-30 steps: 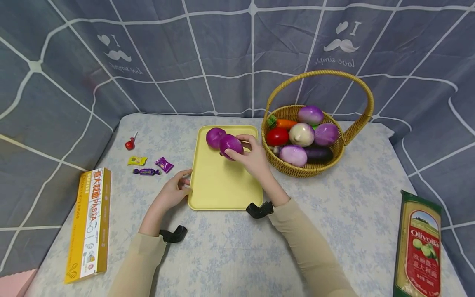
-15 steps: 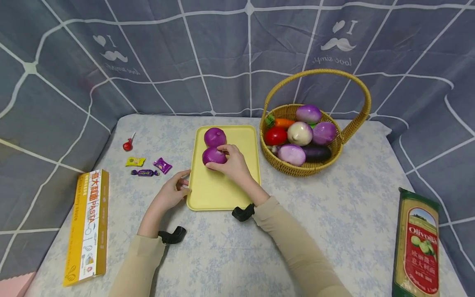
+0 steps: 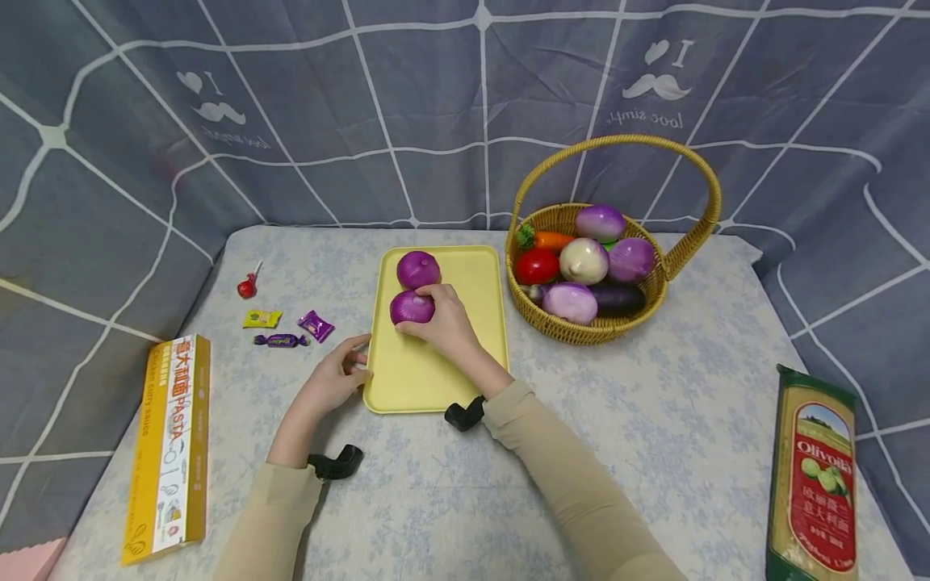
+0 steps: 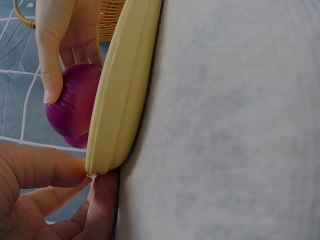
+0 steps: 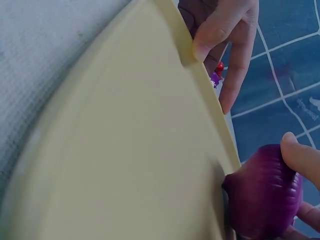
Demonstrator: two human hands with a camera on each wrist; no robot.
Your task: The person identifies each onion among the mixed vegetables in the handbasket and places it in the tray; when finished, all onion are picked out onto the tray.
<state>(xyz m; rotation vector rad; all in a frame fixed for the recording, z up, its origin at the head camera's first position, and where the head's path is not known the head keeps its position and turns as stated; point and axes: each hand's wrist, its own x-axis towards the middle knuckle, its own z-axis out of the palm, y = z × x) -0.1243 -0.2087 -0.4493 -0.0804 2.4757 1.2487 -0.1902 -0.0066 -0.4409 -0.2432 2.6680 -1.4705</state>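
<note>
My right hand (image 3: pixel 450 329) grips a purple onion (image 3: pixel 411 307) low over the left part of a yellow tray (image 3: pixel 465 379). In the right wrist view, its thumb lies against the ribbed side of that onion (image 5: pixel 262 195). Just behind it, a second purple onion (image 3: pixel 417 269) sits in the tray's far left corner. With thumb and fingers, my left hand (image 3: pixel 336 378) pinches the tray's left rim; the left wrist view has the thumb on the rim (image 4: pixel 112 115) and fingers below it.
Right of the tray stands a wicker basket (image 3: pixel 574 332) of toy vegetables. Wrapped candies (image 3: pixel 281 341) and a lollipop (image 3: pixel 248 285) lie to the left, beyond a pasta box (image 3: pixel 167 452). A spaghetti bag (image 3: pixel 812 476) lies far right. A patterned curtain (image 3: pixel 436 105) hangs behind.
My right hand has carried the onion left and toward me, down to the tray in front of the other onion. My left hand stays at the tray's left rim.
</note>
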